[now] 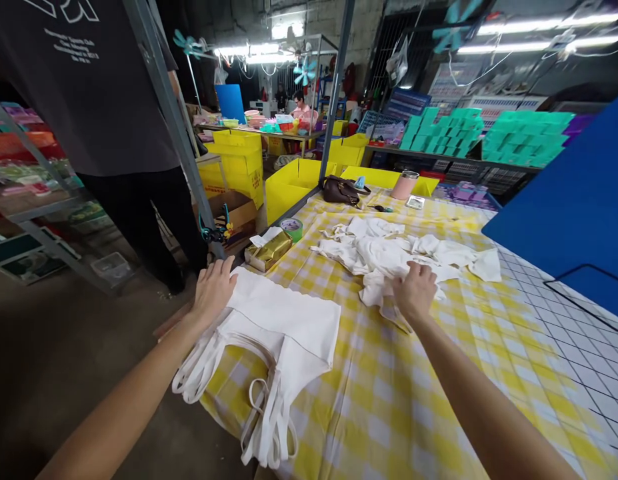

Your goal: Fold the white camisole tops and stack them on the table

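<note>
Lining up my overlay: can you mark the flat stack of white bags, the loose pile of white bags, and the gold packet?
flat stack of white bags (289,320), head view, on its top panel.
loose pile of white bags (373,257), head view, on the crumpled middle.
gold packet (269,251), head view, on its shiny top face.

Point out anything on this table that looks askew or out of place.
The folded stack of white tote bags sits at the table's near edge, its handles dangling off the checked tablecloth. The unfolded white bags lie crumpled in a heap under the right hand.
</note>
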A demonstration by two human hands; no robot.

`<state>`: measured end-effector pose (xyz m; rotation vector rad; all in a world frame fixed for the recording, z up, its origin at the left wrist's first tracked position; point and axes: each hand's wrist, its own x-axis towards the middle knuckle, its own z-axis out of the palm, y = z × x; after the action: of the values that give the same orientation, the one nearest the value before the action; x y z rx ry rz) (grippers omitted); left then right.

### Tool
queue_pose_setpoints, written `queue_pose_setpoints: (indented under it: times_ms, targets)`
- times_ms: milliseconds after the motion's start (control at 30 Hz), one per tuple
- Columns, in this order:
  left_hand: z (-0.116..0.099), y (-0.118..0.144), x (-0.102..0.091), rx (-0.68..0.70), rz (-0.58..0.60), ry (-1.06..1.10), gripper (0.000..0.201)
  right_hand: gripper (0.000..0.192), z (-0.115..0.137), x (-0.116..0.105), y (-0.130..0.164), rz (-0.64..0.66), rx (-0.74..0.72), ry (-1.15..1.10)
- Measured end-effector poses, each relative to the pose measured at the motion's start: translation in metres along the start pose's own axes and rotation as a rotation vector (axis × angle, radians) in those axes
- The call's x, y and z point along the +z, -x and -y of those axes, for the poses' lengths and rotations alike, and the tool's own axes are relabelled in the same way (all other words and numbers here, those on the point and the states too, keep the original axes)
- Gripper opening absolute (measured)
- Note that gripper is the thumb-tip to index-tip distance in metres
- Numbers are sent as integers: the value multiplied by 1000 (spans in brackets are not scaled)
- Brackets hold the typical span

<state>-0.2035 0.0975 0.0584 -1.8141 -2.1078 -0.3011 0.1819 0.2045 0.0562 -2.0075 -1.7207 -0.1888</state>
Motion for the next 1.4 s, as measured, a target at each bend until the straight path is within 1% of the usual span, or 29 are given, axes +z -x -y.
queue_pose_setpoints:
  times_ms: [67, 133, 233, 333, 367, 433, 500, 567, 633, 700, 733, 800, 867, 933, 967, 1000, 1033, 1067, 1100, 1167, 1200, 1233, 1267, 1300, 1333, 1400]
  targets:
    - [-8, 7, -11, 29, -37, 41, 40, 32, -12, -1, -13, 71, -29, 59]
    - [-19, 15, -22, 60, -56, 99, 38, 27, -19, -4, -20, 121, -69, 65]
    - [-40, 26, -36, 122, -66, 237, 36, 29, -20, -15, -19, 93, -95, 42]
    - [-65, 41, -46, 205, -31, 473, 36, 26, -16, -40, -4, 84, -126, -76]
    - [-75, 47, -48, 236, 6, 569, 36, 25, -15, -51, 5, 107, -144, -146]
    - [-97, 61, -51, 279, 116, 762, 36, 27, -14, -76, 30, 195, -205, -296]
    - [-121, 78, -50, 303, 247, 925, 39, 34, -17, -103, 63, 315, -296, -403]
    - [-145, 96, -48, 331, 347, 1023, 51, 38, -21, -127, 100, 457, -368, -472]
    - [-168, 114, -46, 389, 406, 1037, 70, 39, -28, -147, 136, 611, -424, -509]
    - [-187, 129, -47, 455, 434, 999, 85, 39, -35, -162, 167, 740, -464, -516]
    - [-195, 136, -49, 494, 439, 975, 89, 39, -39, -168, 180, 791, -479, -515]
    - [-205, 145, -51, 608, 432, 935, 85, 40, -46, -179, 201, 862, -495, -506]
    - [-212, 150, -52, 769, 410, 888, 66, 41, -53, -187, 217, 912, -506, -490]
    - [-216, 151, -50, 919, 412, 826, 40, 41, -61, -195, 226, 943, -523, -463]
    - [-218, 151, -48, 961, 426, 799, 31, 40, -65, -198, 228, 945, -531, -441]
    - [-219, 149, -47, 970, 442, 779, 27, 40, -70, -201, 227, 929, -538, -416]
    - [-221, 146, -47, 946, 456, 768, 26, 40, -77, -206, 224, 890, -538, -391]
    - [-223, 143, -48, 902, 462, 772, 27, 38, -83, -210, 220, 823, -530, -370]
    - [-224, 139, -50, 845, 454, 791, 27, 36, -90, -216, 214, 726, -518, -356]
    - [-223, 131, -61, 738, 402, 856, 29, 31, -103, -232, 202, 482, -502, -347]
    - [-220, 128, -68, 711, 373, 886, 30, 28, -108, -240, 198, 372, -510, -344]
    - [-216, 125, -75, 712, 359, 906, 30, 26, -110, -248, 196, 305, -537, -341]
    - [-211, 123, -82, 731, 369, 912, 28, 25, -111, -255, 197, 303, -575, -335]
    - [-205, 121, -88, 771, 420, 903, 25, 24, -110, -259, 200, 360, -613, -330]
    - [-199, 121, -92, 824, 514, 880, 21, 23, -108, -260, 206, 472, -648, -326]
    - [-188, 121, -93, 928, 763, 803, 14, 22, -102, -252, 222, 770, -670, -321]
